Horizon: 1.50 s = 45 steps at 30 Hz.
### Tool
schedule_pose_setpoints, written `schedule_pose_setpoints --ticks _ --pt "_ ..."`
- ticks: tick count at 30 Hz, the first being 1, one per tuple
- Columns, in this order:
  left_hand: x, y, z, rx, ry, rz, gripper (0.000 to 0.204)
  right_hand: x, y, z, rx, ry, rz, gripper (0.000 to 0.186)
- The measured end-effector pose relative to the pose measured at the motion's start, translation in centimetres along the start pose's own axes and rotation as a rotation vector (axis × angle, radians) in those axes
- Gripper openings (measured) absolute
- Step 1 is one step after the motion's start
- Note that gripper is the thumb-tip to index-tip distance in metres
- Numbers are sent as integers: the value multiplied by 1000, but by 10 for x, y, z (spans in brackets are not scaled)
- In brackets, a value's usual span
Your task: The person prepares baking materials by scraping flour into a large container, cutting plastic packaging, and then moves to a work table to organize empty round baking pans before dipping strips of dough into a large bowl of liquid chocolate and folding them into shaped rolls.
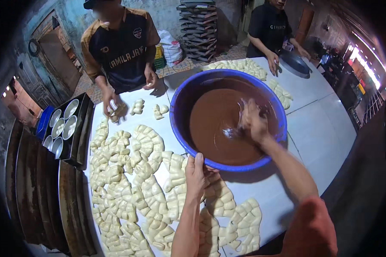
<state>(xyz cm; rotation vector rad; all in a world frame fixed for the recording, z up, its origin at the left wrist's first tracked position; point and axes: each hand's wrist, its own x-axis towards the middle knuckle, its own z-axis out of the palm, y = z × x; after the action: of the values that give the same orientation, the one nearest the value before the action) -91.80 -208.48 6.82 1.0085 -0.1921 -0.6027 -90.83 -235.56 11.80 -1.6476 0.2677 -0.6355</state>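
Observation:
A wide blue plastic basin [176, 124] holds smooth brown liquid [214, 128] and stands on the white tiled table [319, 124]. My left hand [196, 171] grips the basin's near rim from outside, thumb on top. Inside the basin, my right hand [254, 120] reaches into the liquid at right of centre; its fingers are blurred and partly coated, so their shape is unclear. Pale dough pieces [146, 145], lumpy and clustered in scored-looking slabs, cover the table left of and below the basin, with more behind it.
Two co-workers [128, 55] [266, 30] stand across the table, one handling dough, one beside a dark round pan [294, 64]. Metal cups [70, 109] sit in a black tray [83, 137] at left, near dark stacked trays [32, 180]. Sacks [171, 49] and stacked racks [195, 30] stand behind.

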Motion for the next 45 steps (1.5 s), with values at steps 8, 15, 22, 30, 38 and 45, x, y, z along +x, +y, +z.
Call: schedule_pose_setpoints --ticks 8,15,22,30,38,45 --pt "-1 -2 0 57 23 -52 26 11 -16 38 -75 215 -108 55" --pt "0 -2 4 27 -33 -20 25 -14 -29 -46 116 410 -63 54" --pt "-2 3 -18 64 23 -28 24 -57 -21 51 321 -12 -92 51" --pt "0 -8 4 2 11 -48 24 91 16 -37 -154 666 -162 49" --pt "0 0 -17 25 16 -14 24 -31 -36 48 325 -255 6 59" --pt "3 -12 5 -21 -10 -30 31 68 6 6 176 462 -119 48"
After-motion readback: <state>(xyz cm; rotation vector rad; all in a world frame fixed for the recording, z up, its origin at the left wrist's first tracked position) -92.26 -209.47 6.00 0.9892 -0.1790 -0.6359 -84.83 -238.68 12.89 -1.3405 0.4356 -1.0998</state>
